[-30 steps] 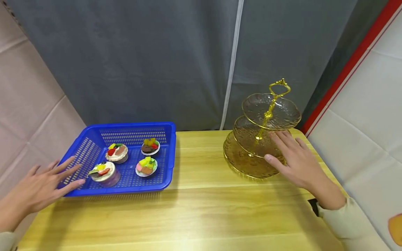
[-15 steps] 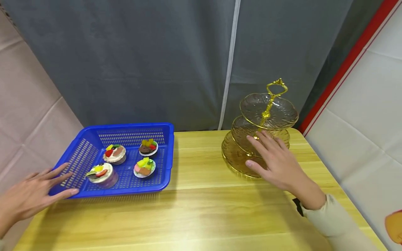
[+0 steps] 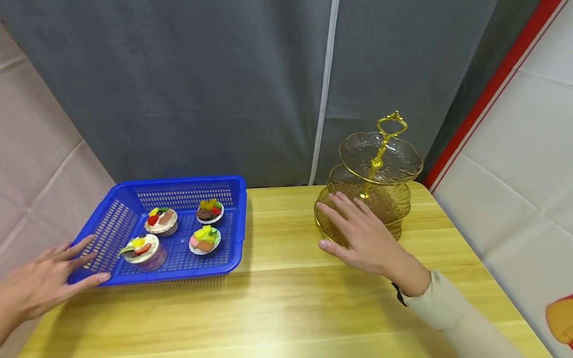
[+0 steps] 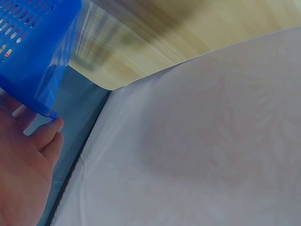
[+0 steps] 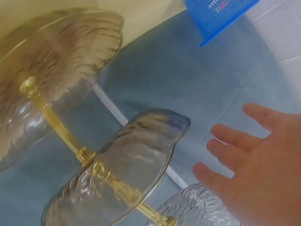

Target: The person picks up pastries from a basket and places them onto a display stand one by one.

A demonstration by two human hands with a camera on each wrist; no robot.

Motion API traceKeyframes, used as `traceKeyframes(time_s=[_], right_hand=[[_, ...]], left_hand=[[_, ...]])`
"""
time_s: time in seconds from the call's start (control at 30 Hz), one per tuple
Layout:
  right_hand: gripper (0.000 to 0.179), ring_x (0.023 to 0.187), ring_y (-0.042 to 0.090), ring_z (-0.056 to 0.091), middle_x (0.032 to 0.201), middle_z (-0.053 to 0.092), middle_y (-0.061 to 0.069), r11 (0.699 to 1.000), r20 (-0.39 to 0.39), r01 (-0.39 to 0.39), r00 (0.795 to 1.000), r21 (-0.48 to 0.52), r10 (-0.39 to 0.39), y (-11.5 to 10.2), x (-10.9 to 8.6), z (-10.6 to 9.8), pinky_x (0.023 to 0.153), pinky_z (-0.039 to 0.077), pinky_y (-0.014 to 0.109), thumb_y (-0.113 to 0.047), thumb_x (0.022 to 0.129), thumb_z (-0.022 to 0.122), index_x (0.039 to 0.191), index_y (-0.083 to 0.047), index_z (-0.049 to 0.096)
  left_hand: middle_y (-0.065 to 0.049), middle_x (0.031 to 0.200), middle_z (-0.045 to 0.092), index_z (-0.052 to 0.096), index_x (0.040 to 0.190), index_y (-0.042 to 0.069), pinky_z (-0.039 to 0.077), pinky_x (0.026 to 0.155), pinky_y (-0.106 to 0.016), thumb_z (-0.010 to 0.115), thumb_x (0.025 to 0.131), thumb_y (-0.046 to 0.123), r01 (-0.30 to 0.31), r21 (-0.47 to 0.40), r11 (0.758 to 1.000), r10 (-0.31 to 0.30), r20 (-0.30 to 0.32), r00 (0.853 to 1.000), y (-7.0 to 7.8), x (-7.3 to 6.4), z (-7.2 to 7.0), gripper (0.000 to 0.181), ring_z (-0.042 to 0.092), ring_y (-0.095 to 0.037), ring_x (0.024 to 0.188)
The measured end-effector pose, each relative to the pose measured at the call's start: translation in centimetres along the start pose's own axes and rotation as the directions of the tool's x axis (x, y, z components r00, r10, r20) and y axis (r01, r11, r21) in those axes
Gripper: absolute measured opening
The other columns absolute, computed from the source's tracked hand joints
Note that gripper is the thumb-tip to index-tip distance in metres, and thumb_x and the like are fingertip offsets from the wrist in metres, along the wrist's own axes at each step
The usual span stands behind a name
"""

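At the left, my left hand (image 3: 42, 281) touches the near left corner of a blue plastic basket (image 3: 241, 233), its fingers spread over the rim. The left wrist view has that hand (image 4: 23, 160) against the basket's rim (image 4: 28, 96). Inside lie several toy cupcakes, among them a purple-cupped one (image 3: 145, 252) and a chocolate one (image 3: 209, 211). My right hand (image 3: 358, 236) is held in the air with fingers extended, in front of a three-tier glass cake stand (image 3: 377, 161) with gold trim. Nothing is in it; the right wrist view shows it (image 5: 263, 160) apart from the stand's plates.
Both the basket and the stand rest on a light wooden table (image 3: 277, 308). Behind it hangs a grey curtain (image 3: 215, 94) with a white seam. A pale wall (image 3: 40, 139) borders the left, and a white panel with a red strip (image 3: 483, 107) borders the right.
My right hand has moved left, from beside the stand's plates to in front of its lower left. My left hand has shifted slightly left and down onto the basket's corner. The cupcakes stay in place.
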State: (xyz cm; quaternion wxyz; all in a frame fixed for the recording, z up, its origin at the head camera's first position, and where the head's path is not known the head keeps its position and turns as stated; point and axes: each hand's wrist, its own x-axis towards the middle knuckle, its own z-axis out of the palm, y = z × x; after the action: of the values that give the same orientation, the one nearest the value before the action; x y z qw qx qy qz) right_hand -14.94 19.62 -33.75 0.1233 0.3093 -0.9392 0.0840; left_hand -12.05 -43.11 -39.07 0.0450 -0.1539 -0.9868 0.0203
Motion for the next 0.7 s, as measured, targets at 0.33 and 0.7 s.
traceKeyframes(time_s=[0.33, 0.7], right_hand=[[0.076, 0.151, 0.027, 0.018, 0.163, 0.025, 0.009, 0.999, 0.046, 0.019, 0.999, 0.045, -0.021, -1.5, 1.4, 1.5, 0.119, 0.017, 0.054, -0.063, 0.096, 0.047, 0.158, -0.023, 0.03], [0.076, 0.147, 0.025, 0.031, 0.16, 0.032, 0.008, 0.979, 0.068, 0.128, 0.988, 0.161, -0.14, -3.8, 5.7, 4.4, 0.119, 0.021, 0.049, -0.065, 0.095, 0.048, 0.156, -0.022, 0.033]], left_hand=[[-0.034, 0.149, 0.034, 0.066, 0.12, -0.009, 0.026, 0.097, -0.077, 0.059, 0.09, 0.061, 0.07, 0.02, 0.997, -0.071, 0.074, 0.995, 0.5, 0.4, -0.7, 0.077, 0.032, -0.067, 0.126], [-0.028, 0.15, 0.041, 0.069, 0.12, -0.004, 0.031, 0.097, -0.073, 0.062, 0.088, 0.062, 0.011, 0.023, 1.0, -0.011, 0.007, 1.0, 0.8, 0.1, -1.1, 0.073, 0.031, -0.061, 0.133]])
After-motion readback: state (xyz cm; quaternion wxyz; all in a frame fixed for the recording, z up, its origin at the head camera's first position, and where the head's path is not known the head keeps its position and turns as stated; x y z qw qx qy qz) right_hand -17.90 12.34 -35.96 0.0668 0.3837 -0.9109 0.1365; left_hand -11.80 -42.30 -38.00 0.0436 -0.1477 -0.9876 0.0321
